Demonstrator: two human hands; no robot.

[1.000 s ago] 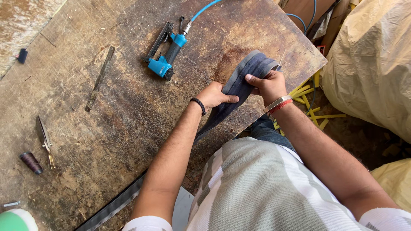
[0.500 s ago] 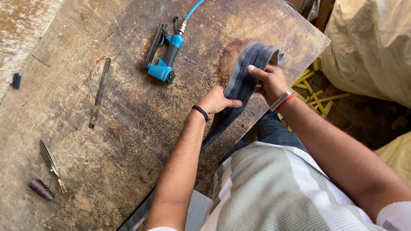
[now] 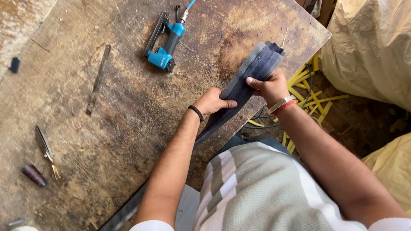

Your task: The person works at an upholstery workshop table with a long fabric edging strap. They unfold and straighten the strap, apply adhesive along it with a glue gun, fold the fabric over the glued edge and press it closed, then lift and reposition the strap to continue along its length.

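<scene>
A folded strip of dark blue-grey fabric [image 3: 252, 72] lies across the near right part of a worn wooden table [image 3: 128, 107]. My right hand [image 3: 269, 87], with a silver and red bangle at the wrist, grips the folded layers near their upper end. My left hand [image 3: 212, 102], with a black wristband, pinches the same strip lower down, thumb on top. The strip's tail runs down past the table edge toward my lap.
A blue pneumatic staple gun [image 3: 165, 40] with a blue hose lies at the far middle. A flat metal bar [image 3: 98, 79], scissors [image 3: 46, 150] and a dark thread spool [image 3: 34, 175] lie at the left. Yellow rods [image 3: 308, 96] and tan sacks [image 3: 372, 51] stand right of the table.
Both hands keep hold of the fabric strip and have shifted slightly along it; the folded end now stands a little higher. The camera view has tilted.
</scene>
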